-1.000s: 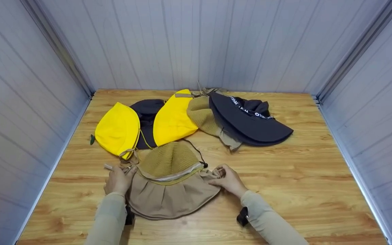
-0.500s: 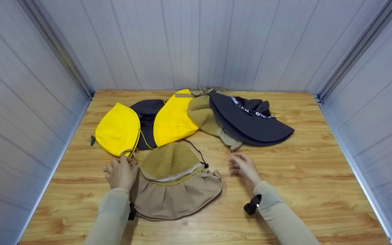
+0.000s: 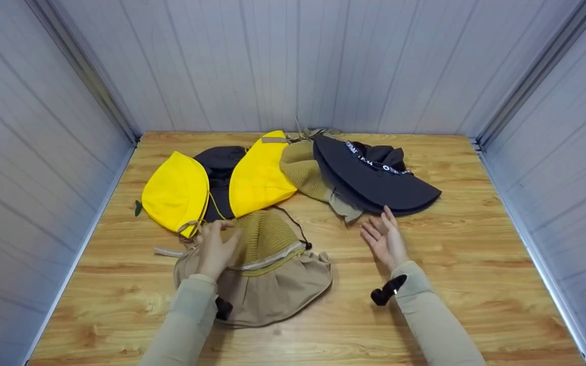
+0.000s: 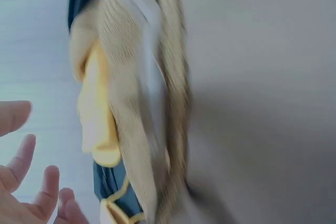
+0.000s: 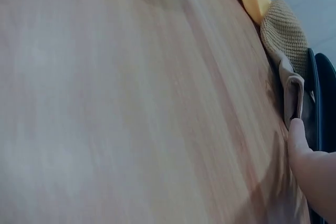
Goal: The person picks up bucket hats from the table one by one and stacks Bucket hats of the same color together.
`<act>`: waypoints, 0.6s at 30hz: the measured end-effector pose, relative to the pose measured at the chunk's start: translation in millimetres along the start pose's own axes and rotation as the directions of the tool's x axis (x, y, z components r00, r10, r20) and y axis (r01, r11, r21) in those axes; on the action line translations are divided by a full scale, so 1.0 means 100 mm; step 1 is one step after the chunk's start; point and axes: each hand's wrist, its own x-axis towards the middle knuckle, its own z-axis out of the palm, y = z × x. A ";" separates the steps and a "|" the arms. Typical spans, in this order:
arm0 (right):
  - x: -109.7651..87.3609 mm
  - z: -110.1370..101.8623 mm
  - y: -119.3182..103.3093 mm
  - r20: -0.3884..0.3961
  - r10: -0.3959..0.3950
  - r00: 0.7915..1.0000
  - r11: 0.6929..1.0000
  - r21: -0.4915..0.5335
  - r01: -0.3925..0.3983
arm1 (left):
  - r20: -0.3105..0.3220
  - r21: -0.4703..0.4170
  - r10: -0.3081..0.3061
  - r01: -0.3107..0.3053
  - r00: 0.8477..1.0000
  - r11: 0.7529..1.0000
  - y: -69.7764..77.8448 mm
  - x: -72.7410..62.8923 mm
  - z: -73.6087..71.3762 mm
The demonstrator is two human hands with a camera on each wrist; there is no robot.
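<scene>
"Listing by size: wooden table [image 3: 476, 284], then?"

"Front tan hat [image 3: 277, 297], nearest the person, skirt spread toward them, crown pointing away. Judgement: turned so that both sides of the skirt lie within reach."

"Behind it?"

"Right-hand dark hat [image 3: 374, 185], its brim lapping the rear knit hat [image 3: 300, 170]. Right yellow hat [image 3: 262, 178], left yellow hat [image 3: 173, 190], left-hand dark hat [image 3: 220, 175] between them. Overlapping probably saves room along the back."

"Grip?"

"Left hand [image 3: 218, 249]: over the front tan hat's left part, fingers loosely bent and apart, nothing held. Contact with the crown: cannot tell. Right hand [image 3: 388, 243]: palm showing, fingers spread, nothing held, at the right-hand dark hat's near edge. One fingertip overlaps the brim in the head view; touch undecided."

"Smallest?"

"Pale strap [image 3: 168, 251] sticking out left; black toggle [image 3: 308, 245] at the front tan hat's right; green leaf [image 3: 138, 207] beside the left yellow hat."

"Obscured?"

"Left hand and sleeve [image 3: 181, 315] cover some of the front tan hat. Left-hand dark hat partly covered by both yellows; rear knit hat's right side concealed. Band lettering [image 3: 369, 162] mostly illegible. Left wrist view blurred; right wrist view crops the right hand."
</scene>
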 end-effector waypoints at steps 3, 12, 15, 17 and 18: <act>0.04 -0.02 -0.05 0.006 0.023 1.000 0.998 0.050 -0.023 | 0.004 -0.161 0.024 -0.023 1.000 0.987 0.05 -0.03 0.14; 0.19 0.04 -0.26 -0.062 0.060 0.996 0.968 0.248 -0.043 | 0.142 -0.529 -0.128 0.184 0.982 0.828 0.07 -0.20 0.57; 0.23 0.05 -0.30 -0.110 0.092 0.990 0.941 0.335 -0.050 | 0.171 -0.573 -0.160 0.230 0.972 0.786 0.06 -0.23 0.66; 0.24 0.06 -0.32 -0.139 0.119 0.983 0.922 0.382 -0.057 | 0.179 -0.581 -0.167 0.241 0.970 0.777 0.06 -0.24 0.69; 0.25 0.06 -0.33 -0.151 0.134 0.979 0.914 0.402 -0.063 | 0.183 -0.585 -0.170 0.246 0.968 0.773 0.06 -0.24 0.70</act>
